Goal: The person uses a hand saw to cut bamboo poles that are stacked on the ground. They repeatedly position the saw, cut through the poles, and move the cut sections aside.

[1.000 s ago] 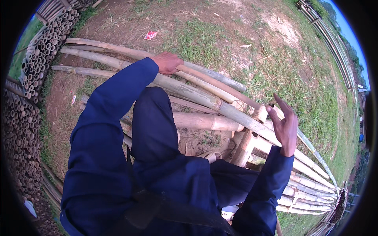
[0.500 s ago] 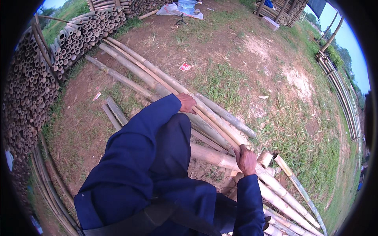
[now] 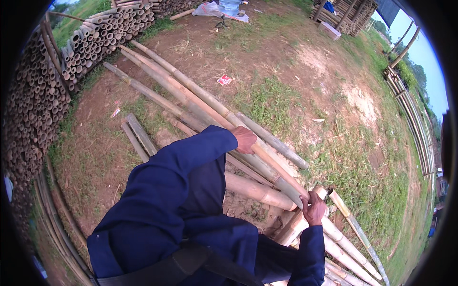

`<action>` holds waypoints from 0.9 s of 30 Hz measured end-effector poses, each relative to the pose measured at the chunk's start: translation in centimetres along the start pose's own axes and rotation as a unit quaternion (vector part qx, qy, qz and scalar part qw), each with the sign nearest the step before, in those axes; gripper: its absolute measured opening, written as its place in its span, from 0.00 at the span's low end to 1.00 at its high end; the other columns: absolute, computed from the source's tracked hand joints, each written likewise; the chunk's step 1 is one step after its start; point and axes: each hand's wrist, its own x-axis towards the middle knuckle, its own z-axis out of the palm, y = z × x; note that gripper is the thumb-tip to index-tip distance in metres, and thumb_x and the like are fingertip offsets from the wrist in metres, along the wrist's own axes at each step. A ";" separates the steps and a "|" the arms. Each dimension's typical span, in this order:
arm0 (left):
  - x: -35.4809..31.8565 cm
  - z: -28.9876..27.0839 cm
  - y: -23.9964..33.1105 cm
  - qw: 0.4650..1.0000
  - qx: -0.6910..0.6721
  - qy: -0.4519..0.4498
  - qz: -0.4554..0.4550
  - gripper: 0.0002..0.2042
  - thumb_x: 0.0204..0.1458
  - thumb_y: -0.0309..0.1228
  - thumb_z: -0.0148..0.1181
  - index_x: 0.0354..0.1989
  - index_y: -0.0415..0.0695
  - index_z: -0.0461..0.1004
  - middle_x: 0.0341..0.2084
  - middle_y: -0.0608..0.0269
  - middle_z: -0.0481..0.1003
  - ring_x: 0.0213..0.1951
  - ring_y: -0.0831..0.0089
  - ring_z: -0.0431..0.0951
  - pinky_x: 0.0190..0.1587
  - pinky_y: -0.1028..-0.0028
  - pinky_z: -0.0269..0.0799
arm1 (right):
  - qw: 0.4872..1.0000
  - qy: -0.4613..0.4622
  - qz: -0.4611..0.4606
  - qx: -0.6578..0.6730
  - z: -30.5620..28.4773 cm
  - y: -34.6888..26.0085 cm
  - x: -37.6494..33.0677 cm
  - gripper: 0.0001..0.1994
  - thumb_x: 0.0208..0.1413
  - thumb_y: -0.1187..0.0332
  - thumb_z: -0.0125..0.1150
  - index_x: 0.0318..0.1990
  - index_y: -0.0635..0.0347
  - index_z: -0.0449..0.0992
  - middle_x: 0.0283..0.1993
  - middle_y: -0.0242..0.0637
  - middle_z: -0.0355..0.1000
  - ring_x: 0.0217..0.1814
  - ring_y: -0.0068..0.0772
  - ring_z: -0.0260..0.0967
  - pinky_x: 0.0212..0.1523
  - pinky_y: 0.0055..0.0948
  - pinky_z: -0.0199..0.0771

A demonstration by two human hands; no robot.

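A long, pale split bamboo strip point(image 3: 274, 161) runs diagonally from the far left down to the near right, over other bamboo poles. My left hand point(image 3: 244, 139) is closed over it partway along, the fingers mostly hidden on its far side. At its near end my right hand point(image 3: 314, 208) grips it, the thumb against the edge. Alongside lies a long round bamboo pole point(image 3: 200, 88), with a shorter greyish one point(image 3: 276, 138) on its right. Beneath the near part, a thick bamboo pole point(image 3: 260, 193) lies crosswise. My bent knee is just left of the strip.
Several cut bamboo poles point(image 3: 350, 248) fan out at the lower right. Tall stacks of bamboo point(image 3: 38, 109) stand at the left. Two short split pieces point(image 3: 138, 136) lie on the dirt. At the back are a blue water jug point(image 3: 229, 6) and a white sack point(image 3: 206, 9).
Both hands have moved rightward and nearer to me. The strip's near end has shifted the same way with my right hand, past the crosswise pole.
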 end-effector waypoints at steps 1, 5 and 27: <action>-0.2 -0.2 1.0 1.000 -0.001 0.008 -0.002 0.24 0.46 0.53 0.68 0.36 0.41 0.85 0.31 0.43 0.82 0.38 0.46 0.84 0.42 0.52 0.78 | 1.000 -0.005 0.003 -0.002 -0.4 0.2 -0.2 0.18 0.53 0.56 0.74 0.43 0.58 0.78 0.32 0.44 0.78 0.32 0.52 0.77 0.34 0.47 0.75; 0.4 0.7 2.2 0.997 -0.004 0.078 0.025 0.24 0.45 0.53 0.68 0.30 0.40 0.84 0.27 0.43 0.81 0.34 0.46 0.84 0.39 0.51 0.78 | 0.999 0.042 -0.016 -0.011 -1.3 1.1 -1.0 0.18 0.51 0.57 0.75 0.42 0.57 0.78 0.30 0.42 0.76 0.31 0.51 0.76 0.35 0.45 0.74; 4.2 3.1 3.8 0.989 -0.107 -0.028 0.100 0.29 0.58 0.57 0.61 0.54 0.41 0.78 0.45 0.48 0.74 0.51 0.47 0.76 0.55 0.52 0.69 | 0.985 -0.085 0.112 0.101 1.0 8.0 -0.6 0.22 0.53 0.56 0.74 0.52 0.58 0.83 0.43 0.45 0.80 0.41 0.52 0.79 0.47 0.45 0.78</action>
